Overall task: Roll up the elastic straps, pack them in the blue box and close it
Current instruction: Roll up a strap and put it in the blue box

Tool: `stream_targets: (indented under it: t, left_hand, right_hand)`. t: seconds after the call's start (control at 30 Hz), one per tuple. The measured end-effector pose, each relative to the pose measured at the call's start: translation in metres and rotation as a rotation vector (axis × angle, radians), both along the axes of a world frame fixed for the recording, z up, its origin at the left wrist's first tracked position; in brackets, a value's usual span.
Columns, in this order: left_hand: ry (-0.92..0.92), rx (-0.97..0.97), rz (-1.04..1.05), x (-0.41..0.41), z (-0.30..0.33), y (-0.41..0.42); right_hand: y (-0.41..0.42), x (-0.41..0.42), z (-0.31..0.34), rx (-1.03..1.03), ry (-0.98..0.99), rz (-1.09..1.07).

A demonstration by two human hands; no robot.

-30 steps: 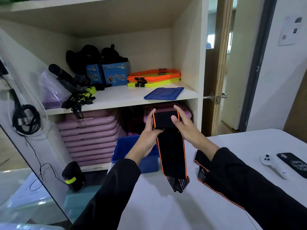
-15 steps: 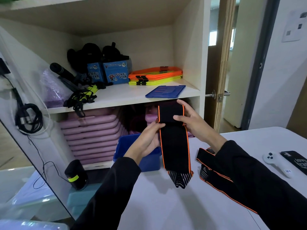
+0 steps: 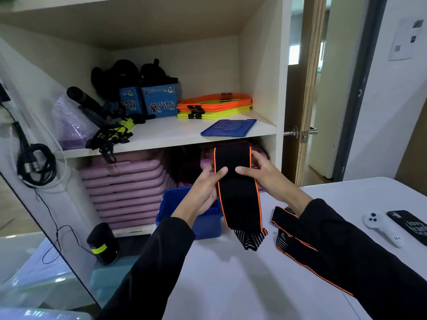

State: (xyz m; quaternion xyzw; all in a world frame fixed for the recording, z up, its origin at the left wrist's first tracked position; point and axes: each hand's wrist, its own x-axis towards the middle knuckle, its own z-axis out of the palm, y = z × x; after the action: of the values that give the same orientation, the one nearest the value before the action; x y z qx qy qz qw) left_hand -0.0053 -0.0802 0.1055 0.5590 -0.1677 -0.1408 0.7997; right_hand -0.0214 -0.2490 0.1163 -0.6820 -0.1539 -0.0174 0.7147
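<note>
I hold a black elastic strap (image 3: pixel 240 199) with orange edges upright in front of me. My left hand (image 3: pixel 205 190) and my right hand (image 3: pixel 265 176) pinch its upper part, thumbs on the front. Its striped end hangs just above the white table (image 3: pixel 231 285). A second black and orange strap (image 3: pixel 291 239) lies flat on the table, partly hidden under my right sleeve. The open blue box (image 3: pixel 198 225) stands on the table's far left edge, behind my left hand. Its blue lid (image 3: pixel 228 128) lies on the middle shelf.
A white controller (image 3: pixel 381 227) and a dark phone (image 3: pixel 411 225) lie at the table's right. The shelf unit (image 3: pixel 161 135) holds blue cartons, orange and yellow flat pieces and stacked pink mats. A rolled black strap (image 3: pixel 102 244) stands on a teal block at the lower left.
Both hands have lifted the strap a little and shifted their grip near its top. My left thumb now presses the front beside my right thumb.
</note>
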Motion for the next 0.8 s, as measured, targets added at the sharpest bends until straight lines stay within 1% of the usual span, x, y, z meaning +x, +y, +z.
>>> stream_targets:
  t: [0.13, 0.17, 0.27, 0.37, 0.5, 0.63, 0.8]
  left_hand:
    - [-0.025, -0.024, 0.06, 0.0, -0.005, 0.001]
    - [-0.028, -0.027, 0.068, 0.0, -0.006, 0.002]
    - [-0.03, -0.021, 0.105, -0.001, -0.007, 0.003]
    - [0.009, -0.025, 0.13, -0.002, -0.004, 0.002]
    - [0.079, -0.066, 0.081, -0.002, -0.002, 0.006]
    - [0.088, -0.059, 0.033, -0.003, -0.001, 0.011]
    - [0.11, -0.137, -0.103, -0.008, 0.004, 0.014]
  right_hand:
    - [0.0, 0.0, 0.003, -0.197, -0.048, 0.004]
    - [-0.001, 0.0, 0.003, -0.205, -0.051, 0.017]
    - [0.001, 0.001, 0.004, -0.073, -0.042, 0.066]
    - [0.005, 0.002, -0.001, 0.001, -0.068, 0.037]
    - [0.012, 0.004, -0.008, -0.039, -0.149, -0.026]
    - [0.015, 0.004, -0.009, -0.05, -0.173, -0.037]
    - [0.016, 0.001, -0.007, -0.081, -0.189, -0.024]
